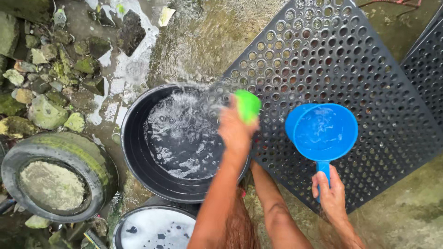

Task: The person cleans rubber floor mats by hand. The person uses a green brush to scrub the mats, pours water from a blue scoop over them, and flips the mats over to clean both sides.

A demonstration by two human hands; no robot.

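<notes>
My left hand grips a bright green sponge over the near edge of a black perforated plastic mat, beside a black basin of splashing, soapy water. My right hand holds the handle of a blue plastic dipper, which is full of water and sits above the mat's lower part. Water spray hangs in the air above the basin.
An old tyre filled with dirt lies at lower left. Mossy stones pile up at upper left. A second black bucket with foam stands at the bottom. Another perforated mat lies at far right. The concrete ground is wet.
</notes>
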